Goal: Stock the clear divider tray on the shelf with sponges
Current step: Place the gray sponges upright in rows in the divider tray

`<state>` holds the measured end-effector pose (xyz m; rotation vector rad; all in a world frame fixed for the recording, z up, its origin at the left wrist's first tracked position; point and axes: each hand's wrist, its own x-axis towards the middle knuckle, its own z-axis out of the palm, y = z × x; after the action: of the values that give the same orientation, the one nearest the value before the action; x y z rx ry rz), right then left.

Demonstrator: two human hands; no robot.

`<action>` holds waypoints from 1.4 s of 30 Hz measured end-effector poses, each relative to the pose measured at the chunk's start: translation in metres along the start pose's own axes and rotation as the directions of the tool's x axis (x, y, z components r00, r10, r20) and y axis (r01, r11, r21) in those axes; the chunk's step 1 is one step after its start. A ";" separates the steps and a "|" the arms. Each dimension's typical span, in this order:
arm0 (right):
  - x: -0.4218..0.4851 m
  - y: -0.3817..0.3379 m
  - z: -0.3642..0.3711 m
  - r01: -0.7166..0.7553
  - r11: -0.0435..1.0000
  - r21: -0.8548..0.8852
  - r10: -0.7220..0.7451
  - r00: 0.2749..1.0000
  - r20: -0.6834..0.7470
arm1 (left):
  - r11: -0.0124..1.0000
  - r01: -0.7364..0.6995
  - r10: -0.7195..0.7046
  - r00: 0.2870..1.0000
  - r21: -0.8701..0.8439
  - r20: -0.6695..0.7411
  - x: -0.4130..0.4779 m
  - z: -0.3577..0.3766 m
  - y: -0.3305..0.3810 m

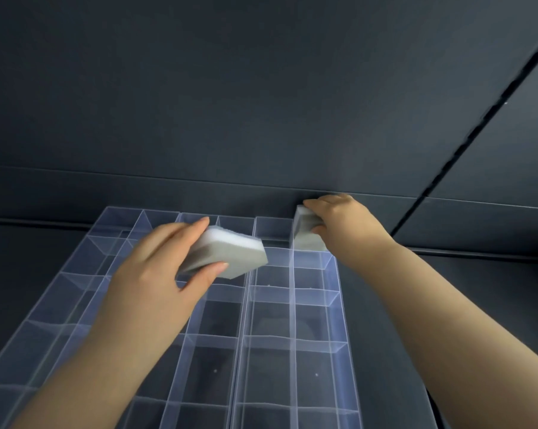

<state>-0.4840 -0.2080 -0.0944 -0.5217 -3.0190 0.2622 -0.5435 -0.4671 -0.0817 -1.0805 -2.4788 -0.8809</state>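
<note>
1. Our right hand [342,221] reaches to the far right corner of the clear divider tray [269,363]. Its fingers curl round the upper end of the right sponge [305,233]. That sponge stands nearly upright, with its lower end already inside the corner cell, close to the back panel [261,88].
2. Our left hand [156,274] pinches the left sponge [230,255] across its short width, thumb on the near edge and fingers over the far edge. The sponge hangs above the far middle of the tray, which lies on the dark shelf [462,305].
3. The relation that counts: the left sponge lies right of and beyond our left palm. Its long axis runs roughly left to right and is tilted, with the grey face turned toward us.
4. We judge that it lies too flat for the narrow cells below and must be tipped on end, like its partner.
5. The left hand is nearer the far middle cells, while the right is busy at the corner.
</note>
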 end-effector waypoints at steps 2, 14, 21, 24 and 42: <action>0.001 0.002 0.004 -0.003 1.000 0.006 0.003 1.000 0.015 | 1.000 0.004 -0.004 1.000 0.003 0.013 0.001 0.001 0.000; -0.002 0.006 0.017 0.018 0.998 0.057 -0.015 0.999 -0.052 | 0.973 -0.233 0.232 0.972 0.000 0.037 0.067 0.048 0.018; 0.001 0.009 0.017 0.029 0.996 0.087 -0.025 0.998 -0.050 | 0.963 -0.268 0.264 0.951 0.002 0.162 0.092 0.070 0.031; 0.002 0.010 0.017 0.032 0.995 0.092 -0.027 0.998 -0.051 | 0.971 -0.238 0.240 0.955 -0.031 0.175 0.098 0.071 0.035; 0.001 0.009 0.016 0.022 0.996 0.085 -0.019 0.999 -0.039 | 0.973 -0.229 0.230 0.932 -0.035 0.281 0.085 0.107 0.012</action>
<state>-0.4840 -0.2018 -0.1112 -0.4833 -2.9585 0.3730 -0.5942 -0.3453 -0.1176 -1.5576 -2.4980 -0.6998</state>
